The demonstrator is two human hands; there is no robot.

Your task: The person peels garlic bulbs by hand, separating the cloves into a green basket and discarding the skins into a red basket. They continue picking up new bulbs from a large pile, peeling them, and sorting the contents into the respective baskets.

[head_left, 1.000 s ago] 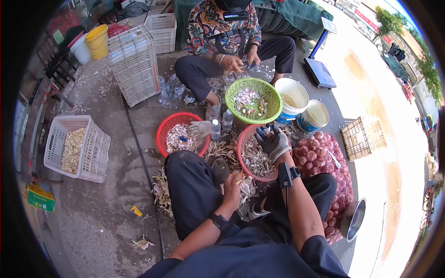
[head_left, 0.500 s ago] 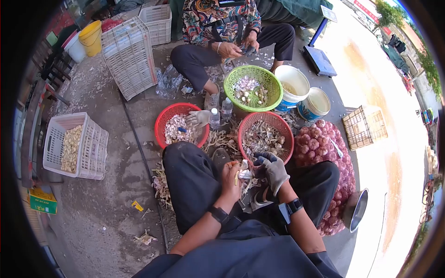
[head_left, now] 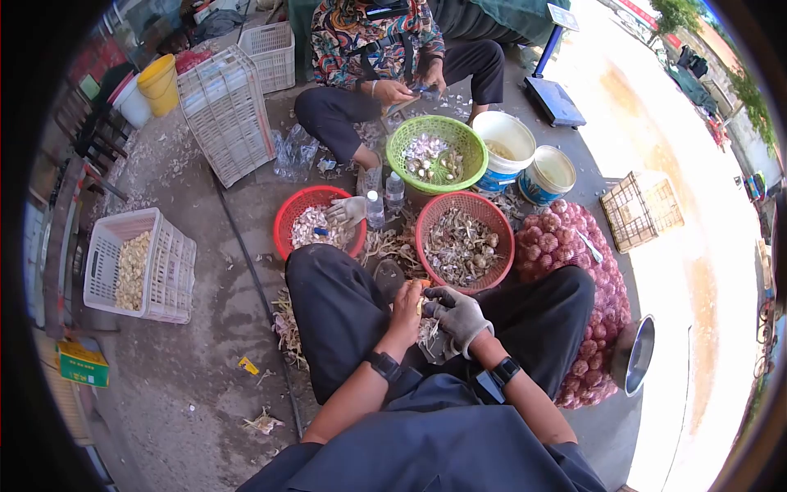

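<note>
Fingers (head_left: 407, 297) of our left hand (head_left: 400, 318) are closing narrow around a pale piece, likely garlic (head_left: 420, 307); it's sitting between both hands, mostly hidden. Our gloved right hand (head_left: 465, 318) is pressing in from the other side, fingers bent; we're not able to tell if they're gripping. An orange bit (head_left: 425, 283) is showing at the left fingertips, too small to identify.

Main risk: we're working bare left skin right against the gloved fingertips. If we're hiding an edge in there, a slip is nicking the left fingers. Second: the piece is small, so a loose pinch is dropping it into the husks (head_left: 428, 330) below, where it's blending in.

Beyond our knees, the pink basket (head_left: 510, 246) is holding dry stalks and husks, the red basket (head_left: 279, 225) loose cloves, a spare glove (head_left: 348, 211) and something blue (head_left: 320, 232). Those two are standing close, so a careless toss is mixing scrap into cloves. Net sack (head_left: 602, 316) is bulging beside our right knee, metal bowl (head_left: 639, 357) tilting next to it.

Farther out, two bottles (head_left: 375, 211) (head_left: 394, 191) are standing near the green basket (head_left: 481, 161); a stray reach is tipping one. Past that, a co-worker (head_left: 379, 51) is handling something small.
</note>
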